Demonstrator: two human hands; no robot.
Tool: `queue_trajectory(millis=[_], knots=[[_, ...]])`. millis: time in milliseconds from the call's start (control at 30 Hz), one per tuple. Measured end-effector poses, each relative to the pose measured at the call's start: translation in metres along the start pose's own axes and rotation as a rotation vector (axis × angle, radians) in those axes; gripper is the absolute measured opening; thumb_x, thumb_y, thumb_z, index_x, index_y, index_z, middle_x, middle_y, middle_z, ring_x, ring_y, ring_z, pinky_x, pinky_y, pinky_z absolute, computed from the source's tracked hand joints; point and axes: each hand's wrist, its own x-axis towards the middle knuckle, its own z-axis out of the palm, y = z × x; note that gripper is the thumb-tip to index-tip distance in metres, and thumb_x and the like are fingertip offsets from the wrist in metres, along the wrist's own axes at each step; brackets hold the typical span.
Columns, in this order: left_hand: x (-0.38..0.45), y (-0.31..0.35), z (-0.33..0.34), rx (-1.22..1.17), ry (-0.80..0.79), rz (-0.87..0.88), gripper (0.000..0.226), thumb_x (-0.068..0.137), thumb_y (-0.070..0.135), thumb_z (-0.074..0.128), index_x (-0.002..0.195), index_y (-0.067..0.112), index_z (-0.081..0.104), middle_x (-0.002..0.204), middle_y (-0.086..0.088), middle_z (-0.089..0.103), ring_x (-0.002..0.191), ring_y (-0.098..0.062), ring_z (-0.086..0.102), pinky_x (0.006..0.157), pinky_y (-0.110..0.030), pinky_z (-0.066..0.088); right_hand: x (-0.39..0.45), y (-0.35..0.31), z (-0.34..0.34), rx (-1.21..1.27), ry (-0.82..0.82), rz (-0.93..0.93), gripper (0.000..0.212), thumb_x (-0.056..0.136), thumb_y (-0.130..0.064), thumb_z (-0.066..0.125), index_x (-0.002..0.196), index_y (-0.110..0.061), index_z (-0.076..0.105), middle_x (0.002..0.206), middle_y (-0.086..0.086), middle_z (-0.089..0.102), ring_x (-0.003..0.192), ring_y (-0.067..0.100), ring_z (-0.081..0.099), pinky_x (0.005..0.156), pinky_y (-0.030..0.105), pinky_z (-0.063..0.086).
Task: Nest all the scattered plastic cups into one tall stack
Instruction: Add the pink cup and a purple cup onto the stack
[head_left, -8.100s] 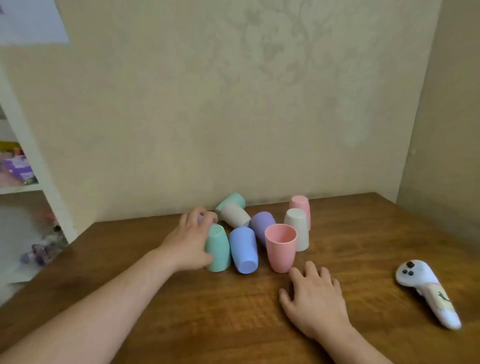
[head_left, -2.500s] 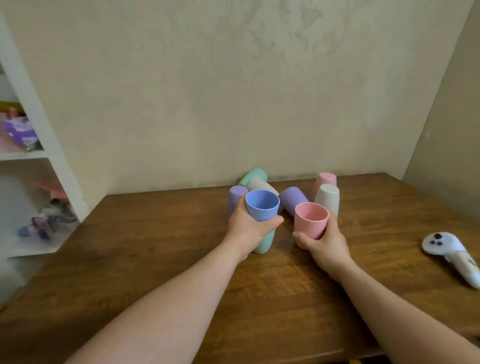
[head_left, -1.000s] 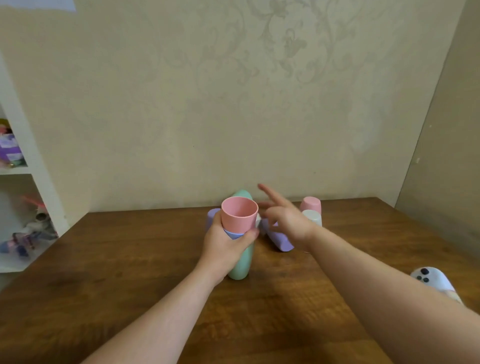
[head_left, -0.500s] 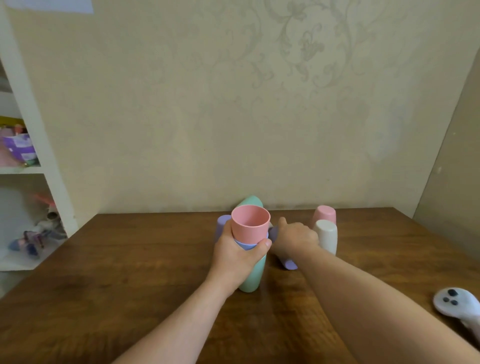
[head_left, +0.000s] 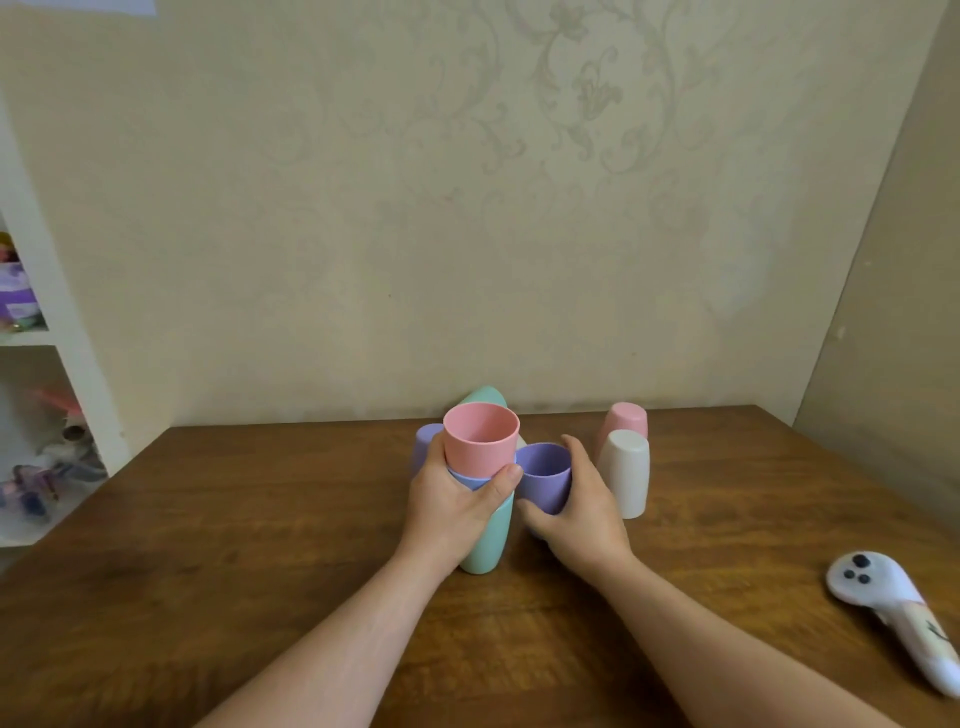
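My left hand (head_left: 452, 512) wrapped around the stack (head_left: 483, 488) standing mid-table (head_left: 208, 545), pink on blue on green, my right hand (head_left: 576, 512) clasping an upright purple cup (head_left: 543, 475) just beside it, white cup (head_left: 623, 473) upturned nearby

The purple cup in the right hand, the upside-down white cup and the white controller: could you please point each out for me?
purple cup (head_left: 543, 480): head view, outer wall below the rim.
white cup (head_left: 625, 475): head view, side wall.
white controller (head_left: 866, 582): head view, its rounded head.
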Motion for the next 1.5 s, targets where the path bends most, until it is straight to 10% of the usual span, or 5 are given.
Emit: queue_trajectory(millis=[167,567,1067,1300,1500], knots=[[-0.005,0.005,0.002,-0.041,0.001,-0.032,0.061,0.083,0.032,0.099,0.124,0.042,0.055,0.122,0.015,0.073,0.109,-0.009,0.073,0.079,-0.02,0.055,0.006,-0.008,-0.007,0.179,-0.138,0.124,0.091,0.079,-0.032,0.091,0.152,-0.032,0.037,0.138,-0.011,0.058,0.103,0.006,0.062,0.074,0.017,0.053],[-0.011,0.02,0.002,-0.114,-0.031,-0.13,0.069,0.084,0.035,0.097,0.132,0.046,0.05,0.127,0.009,0.071,0.116,-0.015,0.07,0.094,-0.036,0.059,0.043,-0.162,-0.072,0.56,-0.007,-0.149,0.08,0.084,-0.025,0.09,0.149,-0.028,0.045,0.123,-0.012,0.061,0.103,0.011,0.069,0.087,0.037,0.063],[-0.016,0.033,0.006,-0.092,-0.018,-0.022,0.047,0.092,0.008,0.086,0.102,0.041,0.055,0.107,0.01,0.073,0.099,-0.016,0.076,0.09,-0.045,0.068,0.005,-0.102,-0.003,0.535,-0.178,-0.109,0.103,0.07,-0.034,0.096,0.152,-0.052,0.035,0.137,-0.016,0.066,0.118,0.009,0.07,0.103,0.042,0.06],[-0.029,-0.018,-0.001,0.078,-0.211,-0.176,0.069,0.09,0.019,0.092,0.136,0.044,0.046,0.125,0.014,0.067,0.109,-0.002,0.066,0.078,-0.017,0.053,-0.002,-0.085,0.009,0.418,-0.179,-0.108,0.102,0.066,-0.032,0.095,0.15,-0.047,0.04,0.128,-0.018,0.071,0.117,0.011,0.071,0.099,0.046,0.062],[-0.031,-0.027,0.001,0.29,-0.242,-0.157,0.075,0.084,0.028,0.085,0.15,0.036,0.05,0.137,0.01,0.071,0.121,-0.019,0.07,0.103,-0.042,0.062,-0.017,-0.05,0.024,0.37,-0.175,-0.029,0.098,0.063,-0.041,0.095,0.146,-0.047,0.044,0.129,-0.02,0.07,0.116,0.005,0.07,0.098,0.042,0.062]])
